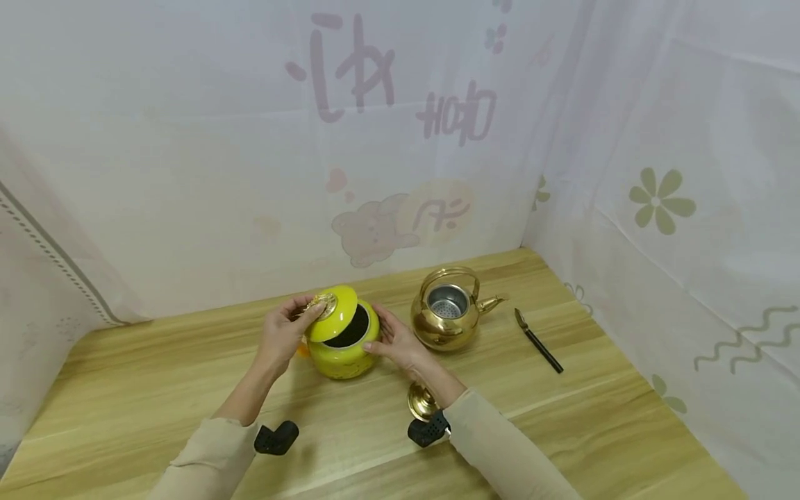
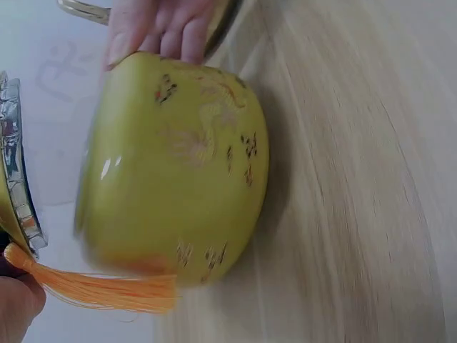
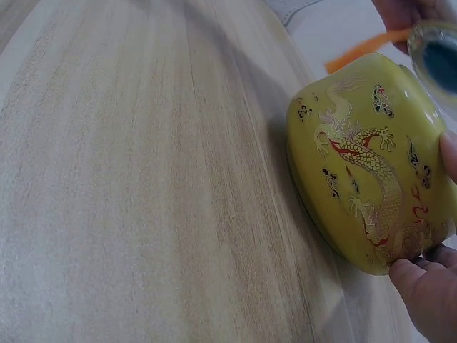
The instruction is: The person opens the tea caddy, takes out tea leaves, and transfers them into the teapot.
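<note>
A yellow round jar (image 1: 340,362) with a dark inside stands on the wooden table; a printed dragon shows on its wall in the right wrist view. My left hand (image 1: 280,337) pinches the ornate knob of the domed yellow lid (image 1: 344,312), which is tilted over the jar's mouth and leaves part of it uncovered. From the lid's knob hangs an orange tassel (image 2: 107,286). My right hand (image 1: 400,345) holds the jar's right side, thumb near the rim and fingers around the wall. In the left wrist view, the jar (image 2: 178,164) hides part of the right hand.
Right of the jar stands a gold teapot (image 1: 431,336), lidless, with a perforated strainer inside and its spout to the right. A small gold lid (image 1: 420,401) lies under my right forearm. Farther right lies a slim black-handled tool (image 1: 544,351). Printed white cloth (image 1: 206,208) borders the table.
</note>
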A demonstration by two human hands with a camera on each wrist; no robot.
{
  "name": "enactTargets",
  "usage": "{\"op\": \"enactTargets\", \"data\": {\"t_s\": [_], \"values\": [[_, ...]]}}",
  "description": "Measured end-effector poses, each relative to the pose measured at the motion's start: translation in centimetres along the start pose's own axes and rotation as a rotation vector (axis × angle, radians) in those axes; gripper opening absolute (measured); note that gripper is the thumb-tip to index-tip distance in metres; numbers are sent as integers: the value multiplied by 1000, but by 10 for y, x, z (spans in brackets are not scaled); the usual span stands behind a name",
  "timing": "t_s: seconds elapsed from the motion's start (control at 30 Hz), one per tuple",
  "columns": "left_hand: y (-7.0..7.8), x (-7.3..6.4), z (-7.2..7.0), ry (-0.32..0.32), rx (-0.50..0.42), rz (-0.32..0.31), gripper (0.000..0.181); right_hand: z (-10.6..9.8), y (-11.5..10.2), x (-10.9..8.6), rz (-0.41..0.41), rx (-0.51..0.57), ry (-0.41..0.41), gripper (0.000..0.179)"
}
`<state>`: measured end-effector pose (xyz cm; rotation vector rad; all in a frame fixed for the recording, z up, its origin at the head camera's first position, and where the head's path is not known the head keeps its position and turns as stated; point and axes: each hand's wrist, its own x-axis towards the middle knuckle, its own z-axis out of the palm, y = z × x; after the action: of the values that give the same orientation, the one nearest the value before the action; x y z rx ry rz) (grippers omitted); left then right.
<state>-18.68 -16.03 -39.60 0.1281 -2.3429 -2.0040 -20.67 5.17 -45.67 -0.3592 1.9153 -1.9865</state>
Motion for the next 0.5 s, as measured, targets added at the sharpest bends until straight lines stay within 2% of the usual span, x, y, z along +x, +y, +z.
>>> {"op": "enactTargets", "data": {"t_s": [0.23, 0.37, 0.5], "values": [[5, -20, -28, -32, 60, 32, 41, 2, -2, 1, -14, 8, -8, 80], [5, -34, -40, -22, 117, 46, 40, 2, -3, 0, -28, 1, -16, 80], [4, -48, -48, -13, 157, 33, 38, -1, -6, 1, -33, -5, -11, 78]]}}
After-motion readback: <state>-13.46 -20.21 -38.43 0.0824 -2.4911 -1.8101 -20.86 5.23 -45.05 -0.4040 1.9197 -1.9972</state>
